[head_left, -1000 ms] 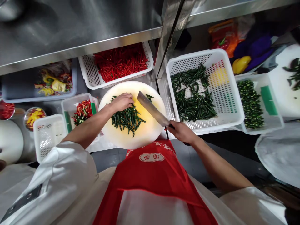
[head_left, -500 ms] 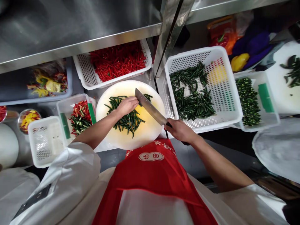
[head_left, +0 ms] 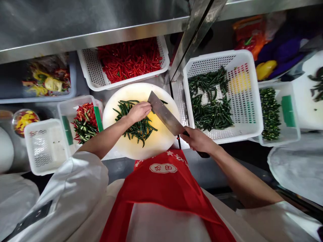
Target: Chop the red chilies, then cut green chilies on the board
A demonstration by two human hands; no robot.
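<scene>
On a round white cutting board [head_left: 123, 141] lies a loose heap of long green chillies [head_left: 140, 129]. My left hand [head_left: 140, 111] is closed, its fingers curled down at the upper right of the heap, gripping green chillies that it largely hides. The tip end of the cleaver [head_left: 165, 115] is right beside those fingertips. Its dark handle is wrapped by my right hand [head_left: 198, 138] at the board's right edge, and the blade slants up and to the left with its broad face showing. A few chilli pieces lie behind the blade, mostly covered by it.
A white basket of red chillies [head_left: 131, 60] stands behind the board, under a steel shelf [head_left: 101, 38]. At right are a white basket [head_left: 242, 129] of green chillies and a tub of cut green chillies [head_left: 270, 114]. A tub of cut chillies [head_left: 85, 122] and a small white basket [head_left: 46, 148] stand at left.
The cleaver's blade has tilted, so more of its face shows. My left hand stays at the chillies, its fingers still beside the blade. The camera view has shifted slightly.
</scene>
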